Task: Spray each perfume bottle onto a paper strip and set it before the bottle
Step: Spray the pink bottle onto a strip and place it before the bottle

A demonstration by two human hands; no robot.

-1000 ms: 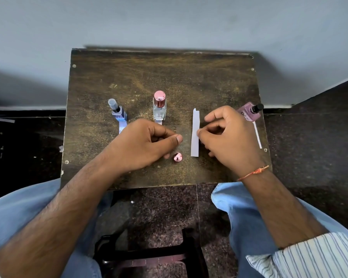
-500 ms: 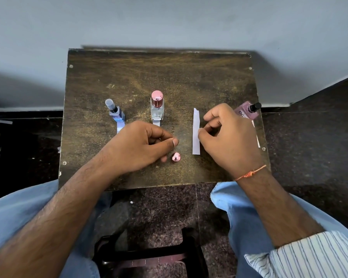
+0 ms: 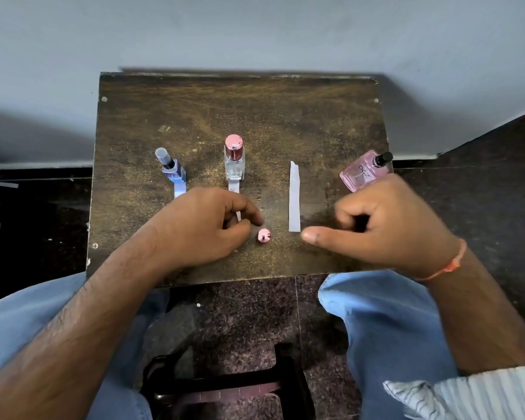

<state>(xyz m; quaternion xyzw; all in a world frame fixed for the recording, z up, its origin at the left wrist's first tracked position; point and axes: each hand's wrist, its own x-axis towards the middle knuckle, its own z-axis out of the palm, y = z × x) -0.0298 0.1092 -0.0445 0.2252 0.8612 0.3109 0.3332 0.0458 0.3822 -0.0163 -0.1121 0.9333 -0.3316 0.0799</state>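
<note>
Three perfume bottles stand in a row on the wooden table (image 3: 194,110). The blue bottle (image 3: 171,170) at the left has a paper strip (image 3: 179,189) before it. At the middle, the clear bottle with a pink top (image 3: 234,160) has a strip (image 3: 234,188) that runs under my left hand (image 3: 203,228). That hand rests on the table, fingers loosely curled over the strip's near end. Just right of it lies a small pink cap (image 3: 264,236). A loose white strip (image 3: 294,198) lies flat, untouched. The pink bottle (image 3: 362,172) stands at the right edge. My right hand (image 3: 385,228) hovers near it, fingers curled, thumb out, holding nothing.
The table's back edge meets a grey wall. My knees in blue trousers (image 3: 385,322) sit at the table's near edge, with a dark stool frame (image 3: 225,386) on the speckled floor between them. The pink bottle stands close to the right rim.
My right hand let go of the loose white strip and drew back to the right and towards me. The strip stays flat. My left hand has barely moved.
</note>
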